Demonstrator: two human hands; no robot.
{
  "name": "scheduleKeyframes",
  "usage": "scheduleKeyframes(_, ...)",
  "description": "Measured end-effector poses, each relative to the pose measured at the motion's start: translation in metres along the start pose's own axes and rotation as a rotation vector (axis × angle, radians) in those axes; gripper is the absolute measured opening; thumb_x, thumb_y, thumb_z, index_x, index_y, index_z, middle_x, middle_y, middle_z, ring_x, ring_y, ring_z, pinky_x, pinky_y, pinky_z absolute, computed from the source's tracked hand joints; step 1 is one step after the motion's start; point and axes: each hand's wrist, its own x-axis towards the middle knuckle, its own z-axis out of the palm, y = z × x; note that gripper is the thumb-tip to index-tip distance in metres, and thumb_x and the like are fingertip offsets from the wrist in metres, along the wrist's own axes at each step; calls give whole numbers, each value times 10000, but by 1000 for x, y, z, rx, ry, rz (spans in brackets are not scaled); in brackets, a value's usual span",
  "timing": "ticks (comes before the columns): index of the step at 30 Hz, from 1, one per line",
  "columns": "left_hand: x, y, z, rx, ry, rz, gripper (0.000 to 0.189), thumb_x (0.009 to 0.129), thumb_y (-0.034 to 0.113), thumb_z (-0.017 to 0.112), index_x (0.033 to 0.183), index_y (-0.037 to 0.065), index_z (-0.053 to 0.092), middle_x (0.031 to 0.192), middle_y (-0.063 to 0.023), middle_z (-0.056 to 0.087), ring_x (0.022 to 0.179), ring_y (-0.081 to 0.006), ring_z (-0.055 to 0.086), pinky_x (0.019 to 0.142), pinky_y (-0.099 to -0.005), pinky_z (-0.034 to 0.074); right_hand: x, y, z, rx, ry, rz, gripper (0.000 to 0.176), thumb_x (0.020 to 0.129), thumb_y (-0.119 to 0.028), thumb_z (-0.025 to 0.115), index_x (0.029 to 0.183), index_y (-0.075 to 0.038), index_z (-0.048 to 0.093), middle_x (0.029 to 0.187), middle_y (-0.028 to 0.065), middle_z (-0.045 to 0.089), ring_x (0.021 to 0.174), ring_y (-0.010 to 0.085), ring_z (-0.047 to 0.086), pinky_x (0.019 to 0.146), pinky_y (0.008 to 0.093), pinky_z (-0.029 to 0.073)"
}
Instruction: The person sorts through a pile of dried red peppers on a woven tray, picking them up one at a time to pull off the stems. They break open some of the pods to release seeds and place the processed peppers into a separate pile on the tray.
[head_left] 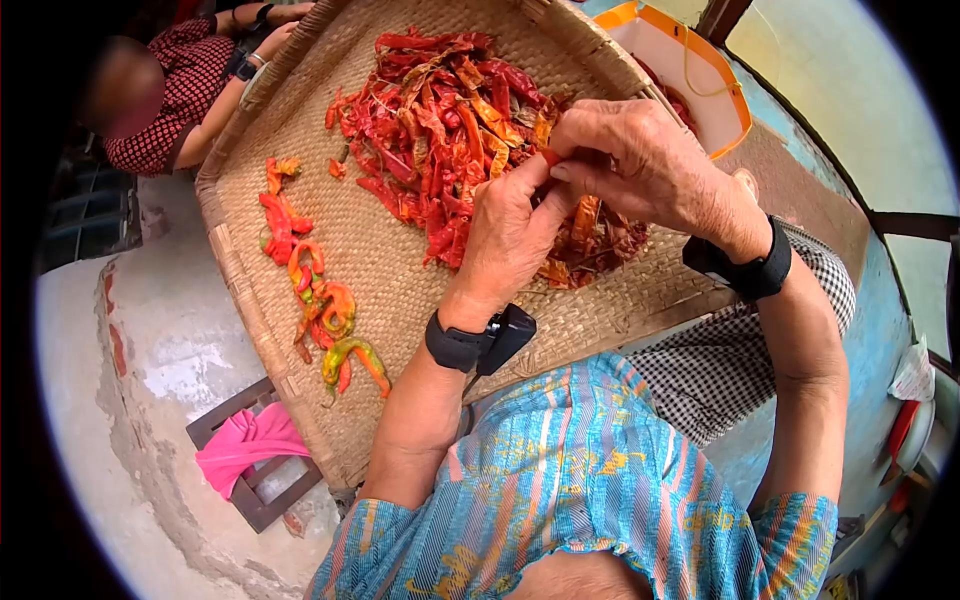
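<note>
A heap of dried red and orange chili peppers (430, 140) lies on a woven tray (390, 300). Above the heap's right side, my left hand (510, 230) and my right hand (650, 165) meet at the fingertips. Both are closed in a pinch around a small red chili pepper (550, 157), mostly hidden by the fingers. Along the tray's left side runs a separate line of fresher red, orange and green peppers (338, 310).
A white basket with an orange rim (735, 110) holds more red peppers beyond the tray's right edge. Another person (190, 90) sits at the upper left, hands at the tray's edge. A pink cloth (250, 445) hangs over a dark stool (275, 490) at the lower left.
</note>
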Motion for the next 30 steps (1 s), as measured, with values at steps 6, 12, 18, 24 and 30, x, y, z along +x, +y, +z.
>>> scheduleKeyframes(6, -3, -11, -24, 415, 38, 220, 226, 905, 82, 654, 1126, 36, 643, 898, -81, 657, 743, -195, 633, 683, -318, 504, -5, 34, -43, 98, 502, 36, 167, 938, -130, 657, 1080, -43, 660, 842, 10, 640, 728, 88, 614, 618, 239, 518)
scheduleKeyframes(12, -9, -19, -13, 625, -68, 322, 291, 765, -43, 690, 1041, 37, 645, 1002, -112, 580, 981, -307, 587, 808, -400, 492, -9, 31, -77, -674, 638, 266, 91, 909, -43, 643, 972, -2, 592, 656, 65, 540, 538, 114, 475, 502, 262, 409)
scheduleKeyframes(18, -7, -17, -13, 446, 5, 294, 168, 815, -26, 670, 969, 28, 628, 908, -84, 583, 863, -248, 603, 742, -352, 511, -19, 57, -59, -286, 399, 136, 244, 933, -165, 670, 1155, -65, 663, 813, -11, 597, 699, 78, 568, 605, 224, 494)
scheduleKeyframes(24, -2, 7, -16, -683, 121, -61, 121, 942, 102, 660, 1034, 51, 600, 914, 12, 618, 793, -50, 580, 730, -207, 502, -1, -2, -17, -24, 10, 89, 318, 848, -229, 743, 1089, -35, 671, 837, 106, 674, 736, 259, 660, 664, 354, 537)
scheduleKeyframes(30, 5, 6, -7, -694, 66, 3, 141, 948, 134, 665, 1048, 57, 602, 926, 18, 610, 806, -40, 573, 734, -198, 499, -2, 2, -7, 93, -2, 161, 185, 861, -162, 711, 969, -16, 671, 788, 127, 657, 729, 284, 643, 676, 362, 528)
